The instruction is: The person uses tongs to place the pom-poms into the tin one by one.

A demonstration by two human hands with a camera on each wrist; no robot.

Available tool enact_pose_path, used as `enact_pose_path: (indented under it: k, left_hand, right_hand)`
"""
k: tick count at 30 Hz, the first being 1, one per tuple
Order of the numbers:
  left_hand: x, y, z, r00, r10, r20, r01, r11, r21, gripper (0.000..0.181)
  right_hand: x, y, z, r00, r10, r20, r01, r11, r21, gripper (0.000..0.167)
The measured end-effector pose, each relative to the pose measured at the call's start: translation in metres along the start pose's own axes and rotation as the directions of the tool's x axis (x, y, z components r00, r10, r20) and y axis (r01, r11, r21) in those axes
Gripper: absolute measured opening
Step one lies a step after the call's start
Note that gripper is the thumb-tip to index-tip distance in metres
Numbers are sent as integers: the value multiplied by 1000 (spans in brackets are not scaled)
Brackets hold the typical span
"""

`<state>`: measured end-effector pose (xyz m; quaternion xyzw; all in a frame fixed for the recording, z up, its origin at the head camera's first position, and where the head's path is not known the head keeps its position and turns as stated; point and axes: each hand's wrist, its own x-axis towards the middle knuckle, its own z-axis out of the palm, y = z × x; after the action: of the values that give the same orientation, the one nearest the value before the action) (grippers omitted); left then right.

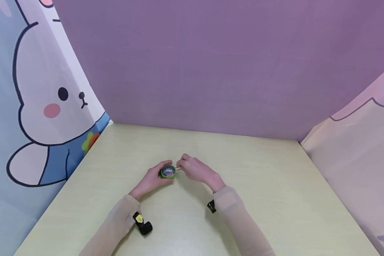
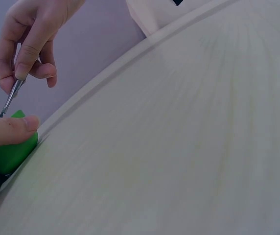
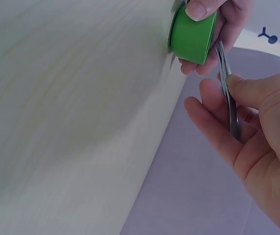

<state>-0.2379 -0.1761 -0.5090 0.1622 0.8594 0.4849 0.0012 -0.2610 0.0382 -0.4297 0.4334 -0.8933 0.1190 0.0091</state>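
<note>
My left hand point(image 1: 153, 179) grips a small round green container point(image 1: 168, 176) on the table, with thumb and fingers around its sides. Small multicoloured pieces, too small to identify, show inside its open top in the head view. Between thumb and fingers, my right hand point(image 1: 196, 170) pinches a pair of metal tweezers point(image 3: 233, 120). The tweezers' tips point at the container's open top; whether they hold a piece I cannot tell. From the left wrist, the thumb covers part of the green wall point(image 2: 13, 159).
A pale wood-grain table point(image 1: 275, 199) lies beneath both hands. Behind it rises a purple backdrop point(image 1: 211, 71), with a rabbit-print cloth point(image 1: 44, 71) at the left and a pale pink cloth point(image 1: 364, 153) at the right. Black camera mounts point(image 1: 144, 227) sit at the sleeves.
</note>
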Motion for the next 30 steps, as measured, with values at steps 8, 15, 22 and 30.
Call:
enact_pose_path:
  k: [8, 15, 22, 30]
  left_hand:
    - [-1, -4, 0, 1000, 5, -3, -5, 1000, 1, 79]
    - [1, -4, 1, 1000, 16, -5, -16, 1000, 11, 79]
    - [2, -3, 0, 1000, 14, 2, -14, 1000, 11, 81]
    - [0, -3, 0, 1000, -14, 8, 14, 1000, 7, 81]
  right_hand:
    - [-6, 1, -1, 1000, 22, -11, -23, 999, -42, 22]
    - [-15, 9, -2, 997, 13, -80, -25, 988, -153, 17]
    - [-24, 18, -3, 991, 39, -128, -62, 981, -183, 12]
    - [-37, 27, -5, 988, 93, -127, -111, 983, -143, 11]
